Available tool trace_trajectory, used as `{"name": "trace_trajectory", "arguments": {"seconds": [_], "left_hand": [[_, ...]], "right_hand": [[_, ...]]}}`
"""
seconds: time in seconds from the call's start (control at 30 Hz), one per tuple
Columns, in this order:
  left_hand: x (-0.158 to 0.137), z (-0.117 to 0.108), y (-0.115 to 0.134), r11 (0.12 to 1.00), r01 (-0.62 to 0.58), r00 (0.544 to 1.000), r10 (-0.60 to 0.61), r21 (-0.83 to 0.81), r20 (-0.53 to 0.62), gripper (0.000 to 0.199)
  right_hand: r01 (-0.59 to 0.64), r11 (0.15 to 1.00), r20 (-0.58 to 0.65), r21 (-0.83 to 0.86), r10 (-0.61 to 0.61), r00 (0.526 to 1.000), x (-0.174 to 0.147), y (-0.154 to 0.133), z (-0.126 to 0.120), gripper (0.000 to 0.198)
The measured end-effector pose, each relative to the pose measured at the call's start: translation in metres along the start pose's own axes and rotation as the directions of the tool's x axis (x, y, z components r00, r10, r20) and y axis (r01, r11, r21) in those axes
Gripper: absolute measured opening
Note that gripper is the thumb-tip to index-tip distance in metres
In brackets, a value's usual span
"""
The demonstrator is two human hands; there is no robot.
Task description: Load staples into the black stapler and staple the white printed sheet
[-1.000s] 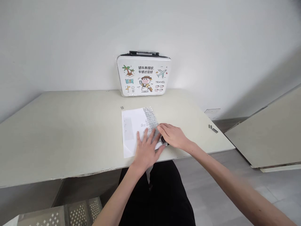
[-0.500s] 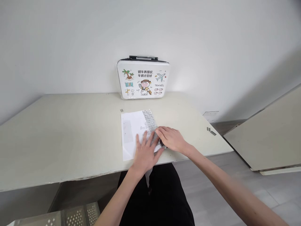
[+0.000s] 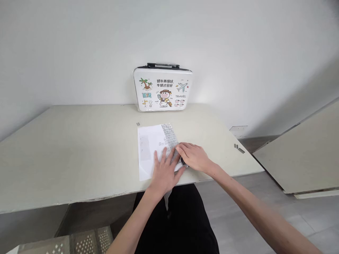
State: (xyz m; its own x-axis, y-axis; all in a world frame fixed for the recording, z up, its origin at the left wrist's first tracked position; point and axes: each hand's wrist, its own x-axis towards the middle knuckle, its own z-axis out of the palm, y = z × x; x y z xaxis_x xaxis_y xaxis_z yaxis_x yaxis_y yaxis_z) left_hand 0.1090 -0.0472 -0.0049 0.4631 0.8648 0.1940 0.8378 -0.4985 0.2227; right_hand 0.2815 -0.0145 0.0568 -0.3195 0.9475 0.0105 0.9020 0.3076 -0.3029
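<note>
A white paper sheet [image 3: 146,165] lies near the front edge of the table, with faint print and a grey brick-like pattern along its right side. My left hand [image 3: 165,173] presses flat on its lower right part, fingers spread. Beside it, my right hand [image 3: 192,156] is closed over a small dark object [image 3: 183,161] at the lower right corner of the sheet. The hand covers most of that object, so its kind does not show. The fingertips of both hands nearly meet.
Against the wall stands a white cartoon-printed carrying case [image 3: 162,88] with a black handle. Small grey strips, perhaps staples, lie at the right [image 3: 240,150] and above the sheet [image 3: 138,124]. Perforated baskets [image 3: 84,243] are below the table [image 3: 79,151]. A white panel [image 3: 304,158] stands at right.
The view has shifted slightly, so everything sits a little further right. Both hands keep almost the same pose on the paper.
</note>
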Motion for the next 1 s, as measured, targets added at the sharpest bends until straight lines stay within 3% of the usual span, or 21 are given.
{"name": "trace_trajectory", "arguments": {"seconds": [0.4, 0.73, 0.83, 1.0], "left_hand": [[-0.001, 0.001, 0.001, 1.0, 0.012, 1.0, -0.012, 0.018, 0.012, 0.069], [-0.001, 0.01, -0.004, 1.0, -0.005, 1.0, 0.005, 0.008, -0.003, 0.072], [0.0, 0.008, -0.003, 1.0, -0.002, 1.0, 0.002, -0.01, -0.005, 0.074], [-0.002, 0.004, -0.003, 0.999, -0.007, 1.0, 0.007, -0.032, 0.003, 0.076]], "right_hand": [[0.002, 0.991, -0.03, -0.136, -0.006, 1.0, 0.003, 0.003, 0.013, 0.049], [0.034, 0.949, -0.142, -0.313, -0.082, 0.987, 0.002, -0.008, 0.03, 0.048], [0.037, 0.97, -0.17, -0.239, -0.08, 0.982, 0.003, -0.005, 0.028, 0.045], [0.03, 0.996, -0.262, 0.09, -0.006, 0.965, -0.006, 0.006, 0.019, 0.052]]}}
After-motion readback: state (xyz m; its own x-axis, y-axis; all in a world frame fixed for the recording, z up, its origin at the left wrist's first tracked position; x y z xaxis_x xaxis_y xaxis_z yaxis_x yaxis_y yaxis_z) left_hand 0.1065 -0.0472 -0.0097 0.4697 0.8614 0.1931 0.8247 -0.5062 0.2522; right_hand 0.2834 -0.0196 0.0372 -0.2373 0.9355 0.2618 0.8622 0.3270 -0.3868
